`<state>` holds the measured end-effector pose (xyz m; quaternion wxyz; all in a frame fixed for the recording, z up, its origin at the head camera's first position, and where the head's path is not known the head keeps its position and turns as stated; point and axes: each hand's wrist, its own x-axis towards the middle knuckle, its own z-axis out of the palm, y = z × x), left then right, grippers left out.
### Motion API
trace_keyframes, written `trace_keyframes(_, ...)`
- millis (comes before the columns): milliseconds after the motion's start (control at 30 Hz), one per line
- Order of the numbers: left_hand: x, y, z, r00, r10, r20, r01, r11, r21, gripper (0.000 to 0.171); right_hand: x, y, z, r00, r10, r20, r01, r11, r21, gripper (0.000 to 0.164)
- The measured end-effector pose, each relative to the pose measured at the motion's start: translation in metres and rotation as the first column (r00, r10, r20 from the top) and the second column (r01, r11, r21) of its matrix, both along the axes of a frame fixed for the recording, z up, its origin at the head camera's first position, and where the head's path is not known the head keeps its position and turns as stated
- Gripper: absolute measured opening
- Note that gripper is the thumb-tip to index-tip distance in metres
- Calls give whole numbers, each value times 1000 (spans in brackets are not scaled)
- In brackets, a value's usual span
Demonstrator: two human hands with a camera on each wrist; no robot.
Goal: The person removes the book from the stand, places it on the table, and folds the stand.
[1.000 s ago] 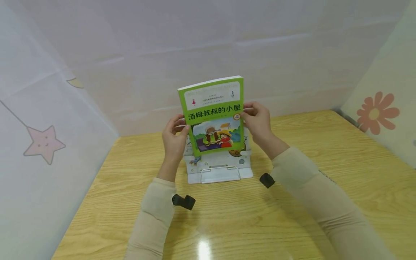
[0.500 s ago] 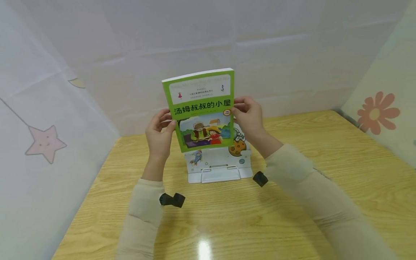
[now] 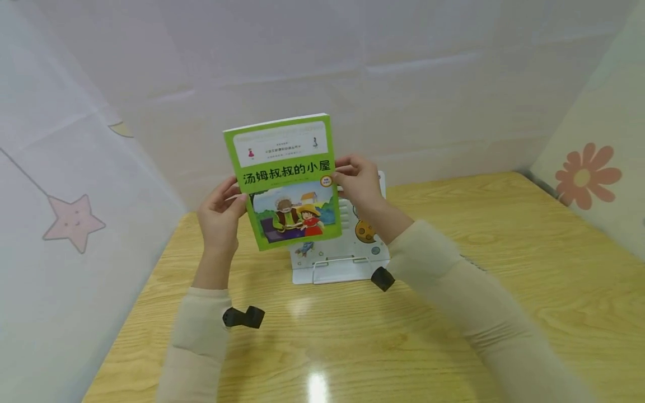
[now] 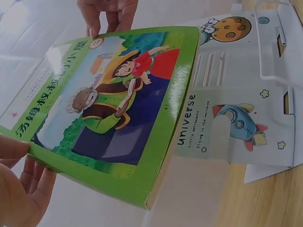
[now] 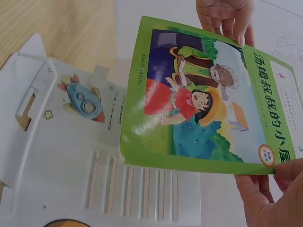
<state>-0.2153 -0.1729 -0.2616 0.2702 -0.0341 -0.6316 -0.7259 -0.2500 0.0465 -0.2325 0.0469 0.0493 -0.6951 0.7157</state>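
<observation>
A green paperback book [image 3: 287, 184] with Chinese lettering and a picture of a seated figure and a child in red is held up, front cover facing the head camera. My left hand [image 3: 220, 215] pinches its left edge, thumb on the cover and fingers behind. On the opposite edge my right hand [image 3: 361, 184] grips the same way. Behind the book stands a white book stand [image 3: 347, 252] printed with a rocket and a spotted planet, partly hidden by the book. In the left wrist view, the stand's slotted back panel [image 4: 208, 71] shows beyond the book's lower edge.
The stand rests on a wood-grain table [image 3: 322, 330], with a wire holder [image 3: 342, 270] at its front. A pale backdrop wall [image 3: 322, 61] rises behind the table. Black wrist cameras [image 3: 383, 278] hang from both sleeves.
Both hands have carried the book leftward, from in front of the stand to partly left of it. It rises slightly, then comes lower. More of the stand's right side now shows.
</observation>
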Motion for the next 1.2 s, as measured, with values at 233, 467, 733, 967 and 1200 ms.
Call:
trace_keyframes(233, 5, -16, -2, 993, 35, 117, -42, 997, 63, 36, -2, -15, -5, 995, 75, 61, -73, 997, -31, 16)
trace_keyframes(467, 10, -31, -8, 978, 42, 202, -62, 994, 90, 37, -5, -29, -15, 978, 99, 183, -85, 993, -84, 16)
trace_keyframes(733, 11, -60, -23, 974, -23, 224, -5, 992, 123, 36, -3, -47, -23, 950, 132, 281, -97, 986, -133, 19)
trace_keyframes(967, 8, -88, -40, 949, -15, 314, -18, 995, 100, 39, 0, -64, -30, 923, 143, 357, -89, 982, -165, 18)
trace_keyframes(1200, -49, -177, -136, 967, -86, 240, 61, 992, 108, 48, 4, -78, -39, 899, 151, 410, -70, 976, -207, 19)
